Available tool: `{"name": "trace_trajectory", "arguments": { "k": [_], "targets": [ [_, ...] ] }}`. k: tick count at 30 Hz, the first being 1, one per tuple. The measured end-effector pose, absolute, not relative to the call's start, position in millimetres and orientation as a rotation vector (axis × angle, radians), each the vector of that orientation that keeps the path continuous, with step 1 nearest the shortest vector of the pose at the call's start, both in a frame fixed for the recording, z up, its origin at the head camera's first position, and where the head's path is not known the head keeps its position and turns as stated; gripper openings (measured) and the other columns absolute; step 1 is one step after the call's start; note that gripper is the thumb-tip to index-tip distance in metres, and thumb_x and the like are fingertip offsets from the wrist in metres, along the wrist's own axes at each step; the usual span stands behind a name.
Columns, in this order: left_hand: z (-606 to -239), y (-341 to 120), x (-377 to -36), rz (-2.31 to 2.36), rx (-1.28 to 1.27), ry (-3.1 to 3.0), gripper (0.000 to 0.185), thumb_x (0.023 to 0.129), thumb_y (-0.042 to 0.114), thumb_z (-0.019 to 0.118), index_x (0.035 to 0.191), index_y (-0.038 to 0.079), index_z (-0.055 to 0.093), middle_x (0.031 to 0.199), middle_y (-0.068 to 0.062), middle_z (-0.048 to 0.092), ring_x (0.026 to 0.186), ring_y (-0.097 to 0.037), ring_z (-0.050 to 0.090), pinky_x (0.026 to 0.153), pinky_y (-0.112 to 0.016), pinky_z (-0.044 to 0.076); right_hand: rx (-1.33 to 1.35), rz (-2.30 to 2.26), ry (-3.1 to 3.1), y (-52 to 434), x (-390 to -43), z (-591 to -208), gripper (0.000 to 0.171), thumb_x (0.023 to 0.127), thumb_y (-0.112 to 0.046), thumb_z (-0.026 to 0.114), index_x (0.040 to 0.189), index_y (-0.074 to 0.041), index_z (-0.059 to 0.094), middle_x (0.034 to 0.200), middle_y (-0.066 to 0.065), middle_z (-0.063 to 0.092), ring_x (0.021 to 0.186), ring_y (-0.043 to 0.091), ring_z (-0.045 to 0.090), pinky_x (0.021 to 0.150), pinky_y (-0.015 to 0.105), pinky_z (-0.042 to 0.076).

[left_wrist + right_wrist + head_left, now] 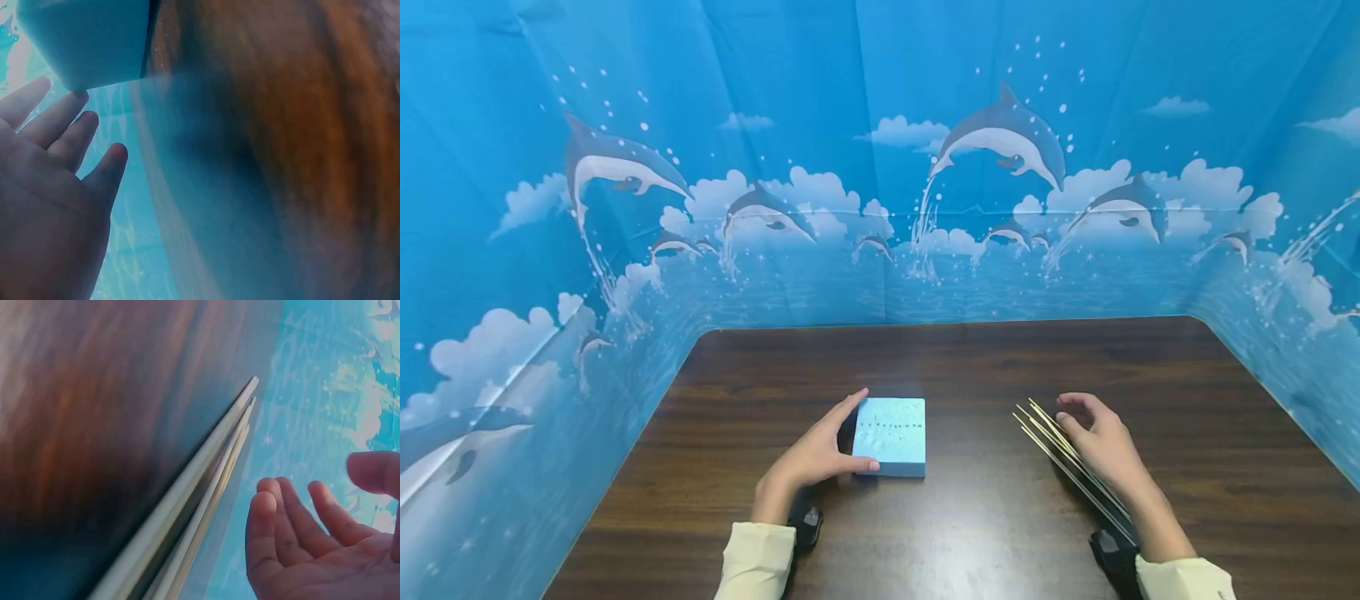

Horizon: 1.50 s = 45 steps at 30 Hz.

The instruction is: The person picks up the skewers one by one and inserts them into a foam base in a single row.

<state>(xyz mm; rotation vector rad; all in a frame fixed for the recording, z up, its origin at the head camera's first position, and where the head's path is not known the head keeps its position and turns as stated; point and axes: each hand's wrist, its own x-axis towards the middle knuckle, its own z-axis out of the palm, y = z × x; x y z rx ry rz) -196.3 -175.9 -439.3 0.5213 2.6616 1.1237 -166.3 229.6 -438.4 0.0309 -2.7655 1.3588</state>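
Observation:
A light blue foam-like block (889, 442) with a row of small dark holes across its top lies on the table. My left hand (816, 454) is at its left side, thumb along the front edge and index fingertip by the far left corner. In the left wrist view the fingers (72, 140) are extended, tips close beside the block (94, 44). Several thin wooden sticks (1078, 467), like skewers, lie slantwise at the right. Next to them is my right hand (1105, 446), its fingers loosely bent and nothing held; the right wrist view shows the sticks (181, 512) beside the fingers.
The dark wood-grain table (955, 358) has rounded far corners. A blue curtain (820, 100) printed with dolphins and clouds stands around its back and sides. Each wrist wears a black camera, the left one (807, 527) close above the tabletop.

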Motion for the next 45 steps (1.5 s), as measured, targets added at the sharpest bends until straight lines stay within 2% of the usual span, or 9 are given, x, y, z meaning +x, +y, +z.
{"name": "trace_trajectory", "arguments": {
  "k": [5, 10, 16, 22, 34, 45],
  "targets": [
    [-437, -177, -198, 1.132, 0.515, 2.661, 0.106, 0.07, 0.047, 0.084, 0.155, 0.029, 0.022, 0.161, -0.003, 0.02, 0.146, -0.029, 0.02, 0.111, -0.06, 0.024, -0.008, 1.324, -2.808, 237, -169, -440, 0.037, 0.101, -0.022, 0.05, 0.128, 0.002, 0.054, 0.121, 0.021, 0.06, 0.108, 0.034, 0.058, 0.081, 0.045, 0.049],
    [-436, -178, -198, 1.128, 0.522, 2.663, 0.105, 0.071, 0.047, 0.084, 0.154, 0.028, 0.024, 0.16, -0.005, 0.021, 0.146, -0.031, 0.02, 0.112, -0.06, 0.023, -0.044, 1.267, -2.872, 240, -172, -441, 0.03, 0.096, -0.018, 0.057, 0.117, 0.003, 0.061, 0.106, 0.017, 0.064, 0.09, 0.026, 0.059, 0.07, 0.036, 0.047],
    [-439, -177, -198, 1.118, 0.504, 2.666, 0.105, 0.071, 0.048, 0.083, 0.154, 0.027, 0.024, 0.16, -0.006, 0.021, 0.146, -0.031, 0.02, 0.111, -0.061, 0.024, -0.042, 1.259, -2.96, 243, -173, -446, 0.019, 0.09, -0.016, 0.065, 0.099, 0.001, 0.063, 0.084, 0.007, 0.06, 0.07, 0.018, 0.05, 0.059, 0.032, 0.039],
    [-439, -175, -198, 1.124, 0.51, 2.661, 0.106, 0.071, 0.049, 0.083, 0.155, 0.027, 0.023, 0.16, -0.004, 0.021, 0.146, -0.031, 0.02, 0.111, -0.061, 0.024, 0.001, 1.276, -3.023, 244, -172, -448, 0.017, 0.086, -0.013, 0.068, 0.093, 0.0, 0.061, 0.078, 0.005, 0.052, 0.068, 0.018, 0.046, 0.058, 0.032, 0.037],
    [-438, -176, -198, 1.109, 0.483, 2.667, 0.104, 0.071, 0.048, 0.083, 0.154, 0.027, 0.024, 0.16, -0.007, 0.021, 0.146, -0.032, 0.02, 0.11, -0.062, 0.024, -0.033, 1.217, -3.065, 243, -172, -450, 0.01, 0.088, -0.011, 0.065, 0.085, -0.003, 0.062, 0.074, 0.004, 0.055, 0.066, 0.018, 0.046, 0.057, 0.032, 0.037],
    [-443, -178, -196, 1.091, 0.474, 2.673, 0.104, 0.071, 0.05, 0.082, 0.154, 0.024, 0.026, 0.16, -0.006, 0.021, 0.146, -0.031, 0.021, 0.11, -0.061, 0.025, -0.045, 1.166, -3.083, 241, -171, -453, 0.013, 0.088, -0.012, 0.066, 0.078, -0.004, 0.063, 0.07, 0.001, 0.054, 0.061, 0.017, 0.044, 0.055, 0.031, 0.036]
  ]
}}
